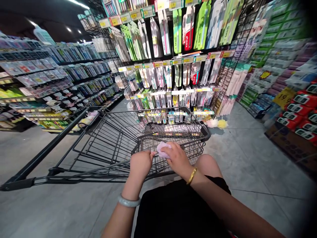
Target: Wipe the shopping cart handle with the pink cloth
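My left hand is closed at the near top rim of a black wire shopping cart, its thumb stretched toward the right. Its curled fingers are mostly hidden behind the back of the hand. In my right hand is a bunched pale pink cloth, held at the same rim just right of the left hand. The cloth appears to touch the rim, but the contact is partly covered by my fingers. The cart lies across my front, with its handle off to the left.
Just beyond the cart stands a wire rack of packaged toothbrushes. Shelves of packets line the left. Stacked goods with red packages stand on the right. Grey tiled floor surrounds the cart. My bare knee is close to it.
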Motion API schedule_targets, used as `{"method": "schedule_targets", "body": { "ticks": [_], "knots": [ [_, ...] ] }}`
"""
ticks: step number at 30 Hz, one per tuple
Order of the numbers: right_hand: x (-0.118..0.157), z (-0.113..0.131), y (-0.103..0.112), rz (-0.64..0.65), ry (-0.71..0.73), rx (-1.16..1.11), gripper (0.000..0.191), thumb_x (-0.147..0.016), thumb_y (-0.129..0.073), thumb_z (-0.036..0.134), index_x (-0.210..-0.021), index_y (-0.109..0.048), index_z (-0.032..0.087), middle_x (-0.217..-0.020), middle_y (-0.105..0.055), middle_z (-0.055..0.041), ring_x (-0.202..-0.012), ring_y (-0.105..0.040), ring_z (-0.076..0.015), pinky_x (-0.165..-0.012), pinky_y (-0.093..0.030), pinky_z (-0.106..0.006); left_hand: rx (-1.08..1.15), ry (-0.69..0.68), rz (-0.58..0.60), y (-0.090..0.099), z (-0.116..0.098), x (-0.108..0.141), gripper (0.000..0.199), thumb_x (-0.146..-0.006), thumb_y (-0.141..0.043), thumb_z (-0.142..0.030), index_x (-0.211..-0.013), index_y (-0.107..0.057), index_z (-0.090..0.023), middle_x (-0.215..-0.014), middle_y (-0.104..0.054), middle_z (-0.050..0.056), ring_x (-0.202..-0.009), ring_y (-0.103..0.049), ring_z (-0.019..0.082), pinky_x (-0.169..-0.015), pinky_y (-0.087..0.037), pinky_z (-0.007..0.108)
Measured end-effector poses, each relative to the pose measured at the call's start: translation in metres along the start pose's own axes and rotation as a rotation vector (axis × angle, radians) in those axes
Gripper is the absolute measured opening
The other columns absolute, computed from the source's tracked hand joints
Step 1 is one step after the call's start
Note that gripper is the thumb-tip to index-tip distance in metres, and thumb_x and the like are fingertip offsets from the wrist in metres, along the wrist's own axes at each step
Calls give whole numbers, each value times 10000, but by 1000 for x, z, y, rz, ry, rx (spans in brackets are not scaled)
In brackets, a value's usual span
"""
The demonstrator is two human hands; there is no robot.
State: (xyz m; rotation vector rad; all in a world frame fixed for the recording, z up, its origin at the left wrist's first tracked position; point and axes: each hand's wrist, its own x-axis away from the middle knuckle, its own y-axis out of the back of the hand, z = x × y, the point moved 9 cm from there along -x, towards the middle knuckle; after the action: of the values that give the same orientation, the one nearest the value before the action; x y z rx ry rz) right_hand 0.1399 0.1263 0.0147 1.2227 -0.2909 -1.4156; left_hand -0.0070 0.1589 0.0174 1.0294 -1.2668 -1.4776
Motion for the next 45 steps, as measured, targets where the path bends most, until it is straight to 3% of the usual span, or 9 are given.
{"method": "schedule_targets", "body": {
  "ticks": [5, 11, 15, 19, 26, 32, 36, 40, 45],
  "knots": [
    [14, -36, 13, 9, -13, 38, 535, -747, -564, 35, -1215, -601, 294, -1304, -528, -81, -1188, -496, -265, -964, -491, -443, 120, -66, -66, 13, 4, 16, 469, -1003, -327, -500, -910, -693, -223, -852, -737, 67, -820, -685, 227, -908, -440, 390],
    [28, -89, 44, -93, -144, 43, 474, -769, -532, 67, -1201, -596, 250, -1273, -527, -101, -1193, -507, -274, -995, -470, -465, 42, 90, -221, 25, 93, 66, 419, -999, -362, -484, -934, -707, -257, -941, -751, 30, -935, -669, 264, -1141, -123, 591],
    [22, -33, 25, -163, -137, 88, 446, -767, -515, 38, -1150, -630, 234, -1256, -522, -122, -1189, -477, -297, -995, -459, -495, -36, 108, -162, 13, 109, 74, 511, -1015, -291, -466, -800, -679, -213, -793, -732, 54, -821, -666, 260, -940, -377, 430],
    [16, 42, -8, -37, 123, 46, 497, -800, -504, 21, -1211, -614, 278, -1337, -501, -89, -1256, -431, -286, -1016, -457, -452, -47, 109, -155, 12, 105, 71, 517, -1013, -282, -475, -763, -652, -214, -752, -710, 63, -761, -648, 267, -681, -349, 352],
    [2, 7, 11, 52, -97, 108, 368, -776, -620, 123, -1120, -632, 254, -1162, -562, -101, -987, -557, -261, -813, -542, -434, -13, 77, -164, 15, 96, 80, 461, -1020, -301, -447, -769, -608, -212, -716, -667, 38, -705, -626, 231, -623, -293, 324],
    [5, 125, -41, 4, 256, 1, 437, -852, -569, 106, -1254, -606, 272, -1328, -481, -122, -1219, -448, -294, -953, -510, -460, 45, 67, -189, 14, 93, 89, 381, -1016, -347, -395, -858, -643, -212, -766, -692, 39, -740, -636, 232, -742, -388, 366],
    [25, 128, -52, -72, 479, -3, 389, -892, -550, 87, -1201, -651, 300, -1312, -502, -81, -1266, -412, -266, -983, -503, -445, 73, 107, -335, 26, 134, 116, 281, -1006, -402, -333, -970, -663, -234, -910, -720, 34, -898, -642, 218, -1042, -316, 421],
    [23, 118, -48, -140, 496, -67, 340, -861, -550, 40, -1096, -700, 235, -1279, -529, -98, -1282, -400, -271, -1042, -459, -470, -41, 119, -307, 21, 161, 130, 313, -993, -418, -350, -816, -630, -204, -767, -669, 58, -810, -612, 239, -935, -388, 403],
    [17, 189, -90, -131, 689, -42, 261, -878, -640, 158, -1085, -706, 302, -1300, -583, -26, -1314, -383, -262, -1006, -438, -391, -51, 126, -285, 17, 162, 129, 295, -989, -411, -308, -813, -622, -202, -762, -656, 58, -797, -594, 250, -853, -398, 394]
  ]
}}
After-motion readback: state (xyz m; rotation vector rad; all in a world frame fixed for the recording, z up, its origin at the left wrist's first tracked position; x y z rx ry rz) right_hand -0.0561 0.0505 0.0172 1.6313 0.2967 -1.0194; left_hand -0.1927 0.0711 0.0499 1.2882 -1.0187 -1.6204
